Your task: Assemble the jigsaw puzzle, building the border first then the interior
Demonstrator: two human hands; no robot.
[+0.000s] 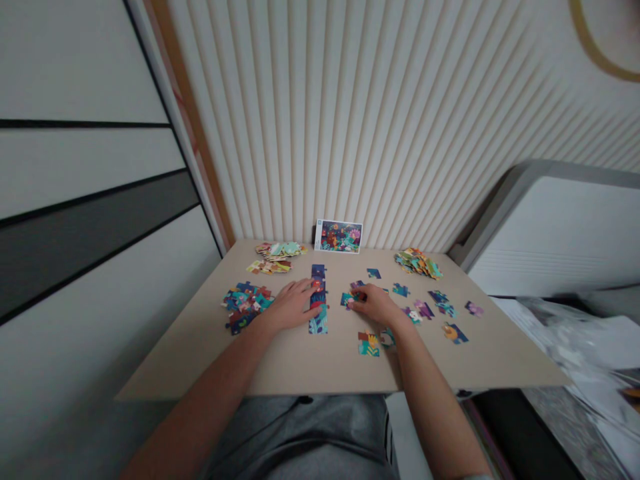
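Observation:
A vertical strip of joined jigsaw puzzle pieces [319, 325] lies on the table, dark blue at the top and teal at the bottom. My left hand [293, 305] rests at its left side, fingers apart, the fingertips reaching onto the strip. To the right, my right hand [376, 304] has its thumb and fingers closed on a teal puzzle piece [345, 299], just clear of the strip. Part of that piece is hidden by the fingers. Nearer to me, under the right wrist, lie a yellow-and-teal piece [369, 345] and a partly covered piece [387, 338].
A picture card [339, 237] leans against the pleated wall at the table's back edge. Heaps of pieces lie at left [245, 303], back left [280, 251] and back right [418, 263]. Loose pieces, such as an orange one [455, 333], are scattered across the right side.

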